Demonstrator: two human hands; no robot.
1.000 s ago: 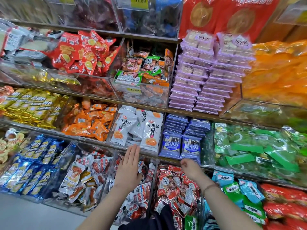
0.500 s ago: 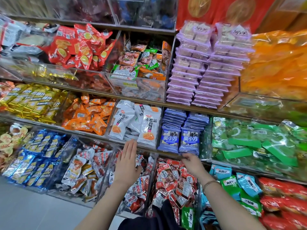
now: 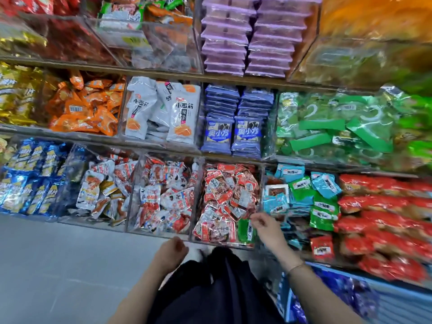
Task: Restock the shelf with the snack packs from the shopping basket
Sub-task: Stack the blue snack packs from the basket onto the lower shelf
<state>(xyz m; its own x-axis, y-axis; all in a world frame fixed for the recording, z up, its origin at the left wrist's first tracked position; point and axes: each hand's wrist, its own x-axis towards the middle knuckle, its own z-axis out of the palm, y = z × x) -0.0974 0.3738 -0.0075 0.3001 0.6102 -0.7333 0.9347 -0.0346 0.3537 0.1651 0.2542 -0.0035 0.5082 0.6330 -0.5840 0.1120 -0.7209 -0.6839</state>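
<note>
left hand [image 3: 173,251] clenched on nothing, above the floor [image 3: 70,265] just before the shelf [image 3: 163,77]. right hand [image 3: 266,224] pinches a green snack pack [image 3: 244,231] lying at the front of the bottom bin of red packs [image 3: 224,190].

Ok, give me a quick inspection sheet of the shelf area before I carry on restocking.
Surface: tiered shelf of clear plastic bins, all holding packs.
Job's things: small green snack pack stands at the front right of the bin of red-and-white packs; shopping basket not identifiable.
Clutter: nothing seen.
Grips: right hand has fingers curled at the green pack's top corner, hold unclear; left hand curled, palm hidden, in front of the bins.
Cables: nothing seen.
Surroundings: grey floor at left; blurred blue shape at lower right.
</note>
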